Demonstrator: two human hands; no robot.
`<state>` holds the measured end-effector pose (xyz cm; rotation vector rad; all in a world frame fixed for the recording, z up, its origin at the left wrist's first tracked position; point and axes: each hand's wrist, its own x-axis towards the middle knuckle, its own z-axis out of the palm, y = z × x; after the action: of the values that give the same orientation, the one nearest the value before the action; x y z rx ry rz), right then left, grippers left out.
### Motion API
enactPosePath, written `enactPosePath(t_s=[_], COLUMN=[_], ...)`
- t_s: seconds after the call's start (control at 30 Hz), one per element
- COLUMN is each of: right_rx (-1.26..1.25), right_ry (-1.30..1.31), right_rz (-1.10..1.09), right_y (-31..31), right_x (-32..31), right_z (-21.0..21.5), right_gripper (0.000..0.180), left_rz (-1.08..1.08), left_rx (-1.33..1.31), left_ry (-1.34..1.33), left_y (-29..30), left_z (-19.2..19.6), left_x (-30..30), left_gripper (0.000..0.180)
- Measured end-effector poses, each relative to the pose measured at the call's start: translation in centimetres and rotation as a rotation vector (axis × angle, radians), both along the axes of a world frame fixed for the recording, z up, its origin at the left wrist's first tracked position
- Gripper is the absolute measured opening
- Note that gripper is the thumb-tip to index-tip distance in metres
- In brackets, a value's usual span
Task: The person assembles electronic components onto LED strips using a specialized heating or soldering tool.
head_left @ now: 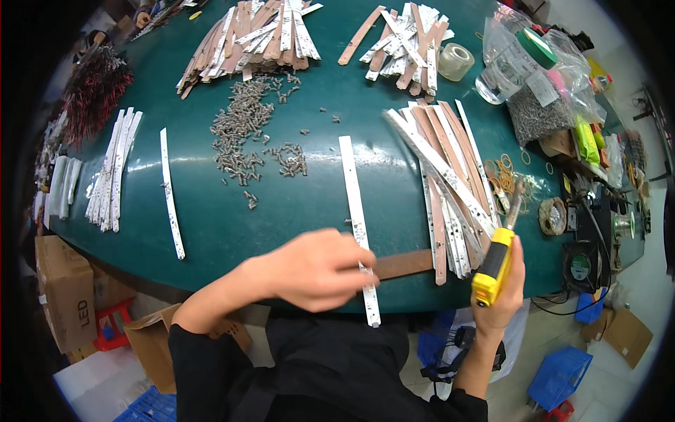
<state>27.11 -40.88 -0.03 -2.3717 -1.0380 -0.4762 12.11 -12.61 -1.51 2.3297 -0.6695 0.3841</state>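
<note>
Black clothing (337, 359) nearest, the right hand (505, 304) grips a screwdriver (497, 254) while the left hand (320, 271) curls over a strip (354, 193), grip unclear.

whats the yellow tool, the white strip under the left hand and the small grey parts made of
Yellow tool: probably smooth plastic, from its evenly coloured, moulded-looking body; greyish tip looks metallic.
White strip: perhaps coated metal or circuit board; thin, flat, smooth white face.
Small grey parts: likely bare metal, from their dull glint.
</note>
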Motion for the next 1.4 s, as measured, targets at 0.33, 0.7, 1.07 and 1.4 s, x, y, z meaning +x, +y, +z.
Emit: enactPosePath(t_s=[0.33,0.7,1.07,1.4], right_rx=[0.451,0.517,0.661,0.798], right_ry=[0.295,0.335,0.836,0.889], right_rz=[-0.27,-0.218,-0.031,0.078], right_y=[2.1,0.2,2.6,4.3], right_x=[-3.0,-1.2,-8.3,-10.5], right_z=[1.5,1.8,1.7,-0.6], right_gripper=[0.06,0.064,0.077,0.082], left_rz=[0.027,0.731,1.135,0.335], left_rx=[0.266,0.536,0.432,0.305], left_ry=[-0.394,-0.196,0.01,-0.334], left_y=[-1.8,9.7,10.5,-1.8], left_z=[0.6,2.1,1.4,-0.9], left_x=[-0.9,-12.0,-15.2,3.5], left_gripper=[0.012,0.026,0.031,0.03])
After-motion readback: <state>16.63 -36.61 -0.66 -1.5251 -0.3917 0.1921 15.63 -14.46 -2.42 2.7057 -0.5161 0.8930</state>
